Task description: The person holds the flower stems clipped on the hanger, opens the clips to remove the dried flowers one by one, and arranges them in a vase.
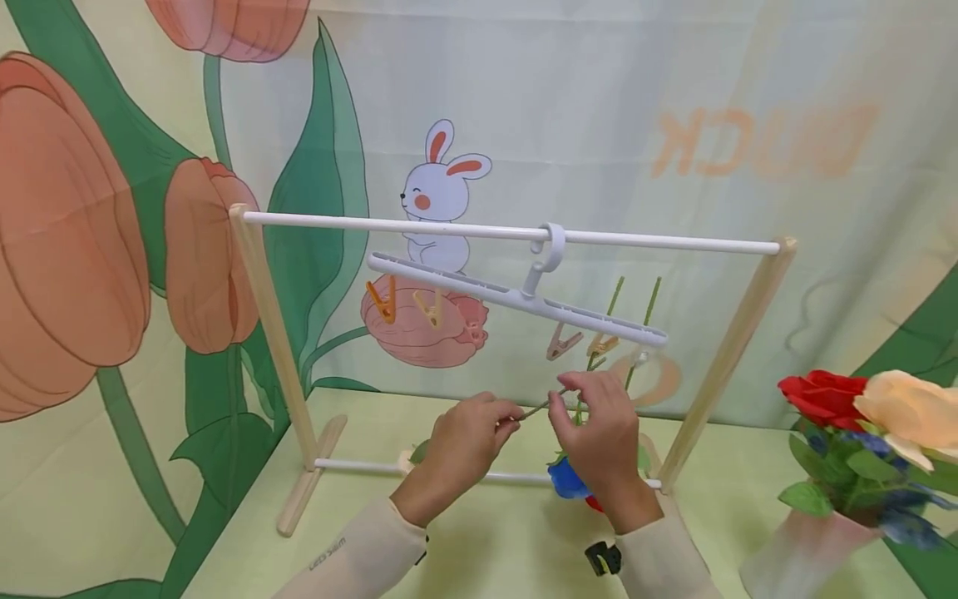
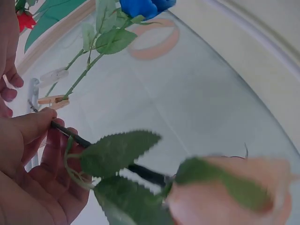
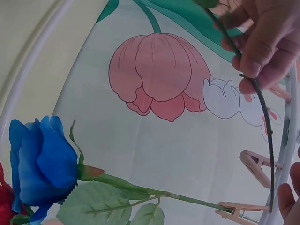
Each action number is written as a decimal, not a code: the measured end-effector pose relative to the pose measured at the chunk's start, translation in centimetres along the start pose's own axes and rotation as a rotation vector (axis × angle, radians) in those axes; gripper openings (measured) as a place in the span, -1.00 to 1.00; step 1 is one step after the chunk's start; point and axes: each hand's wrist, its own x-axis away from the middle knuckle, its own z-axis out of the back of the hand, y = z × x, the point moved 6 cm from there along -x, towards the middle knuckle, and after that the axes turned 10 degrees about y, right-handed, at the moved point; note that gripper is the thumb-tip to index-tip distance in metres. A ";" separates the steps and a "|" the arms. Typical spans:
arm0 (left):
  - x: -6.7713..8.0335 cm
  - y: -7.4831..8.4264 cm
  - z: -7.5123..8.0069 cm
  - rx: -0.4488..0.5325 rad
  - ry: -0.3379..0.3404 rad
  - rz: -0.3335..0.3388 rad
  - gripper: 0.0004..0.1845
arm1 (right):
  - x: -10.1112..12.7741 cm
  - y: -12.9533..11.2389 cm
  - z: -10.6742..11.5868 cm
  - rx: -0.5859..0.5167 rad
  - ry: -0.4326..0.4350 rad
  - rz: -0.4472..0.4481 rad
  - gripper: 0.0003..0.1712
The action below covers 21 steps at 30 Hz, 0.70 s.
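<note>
My left hand [image 1: 464, 437] pinches the dark green stem [image 3: 266, 112] of an artificial peach rose [image 2: 229, 192] between thumb and fingers. The bloom points down and left of that hand; the bare stem end reaches toward my right hand [image 1: 602, 424]. Thumb and forefinger of the right hand are spread apart around the stem's tip, with no clear grip on it. Above both hands a white hanger [image 1: 486, 289] hangs tilted, bearing several clothespins. A tan clothespin [image 1: 602, 344] holds a blue rose [image 3: 44, 161] upside down, and a white clothespin [image 1: 640, 358] is beside it.
The hanger hooks over the white top bar [image 1: 337, 221] of a wooden-sided rack. An orange clothespin [image 1: 383, 301] and a yellow clothespin [image 1: 429, 309] hang at its left. A red rose [image 3: 5, 199] hangs by the blue one. At right stands a flower vase [image 1: 804, 553].
</note>
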 end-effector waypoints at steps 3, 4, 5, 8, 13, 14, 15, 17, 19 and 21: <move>-0.1 0.5 0.3 -0.037 0.024 -0.038 -0.90 | 0.4 -0.8 -0.2 0.023 -0.072 0.139 -0.79; -0.1 0.7 0.4 -0.047 0.032 -0.052 -0.90 | 0.6 -1.0 -0.2 0.036 -0.095 0.177 -0.79; -0.1 1.0 0.4 -0.056 0.037 -0.066 -0.89 | 0.7 -1.2 -0.3 0.048 -0.114 0.212 -0.79; -0.1 1.5 0.7 -0.081 0.054 -0.101 -0.87 | 1.2 -1.7 -0.4 0.087 -0.164 0.275 -0.78; -0.3 2.0 0.9 -0.104 0.058 -0.129 -0.87 | 1.5 -2.0 -0.3 0.102 -0.170 0.304 -0.72; -0.3 2.0 0.9 -0.110 0.055 -0.132 -0.87 | 1.5 -2.0 -0.2 0.104 -0.166 0.306 -0.71; -0.3 2.1 0.9 -0.115 0.052 -0.135 -0.88 | 1.6 -1.9 -0.2 0.107 -0.164 0.308 -0.71; -0.4 2.2 0.9 -0.127 0.052 -0.138 -0.90 | 1.8 -1.8 -0.2 0.114 -0.171 0.307 -0.71; -0.4 2.3 0.8 -0.134 0.055 -0.140 -0.94 | 2.0 -1.7 -0.2 0.118 -0.193 0.298 -0.71; -0.4 2.4 0.8 -0.140 0.069 -0.146 -0.96 | 2.3 -1.5 -0.3 0.120 -0.217 0.287 -0.71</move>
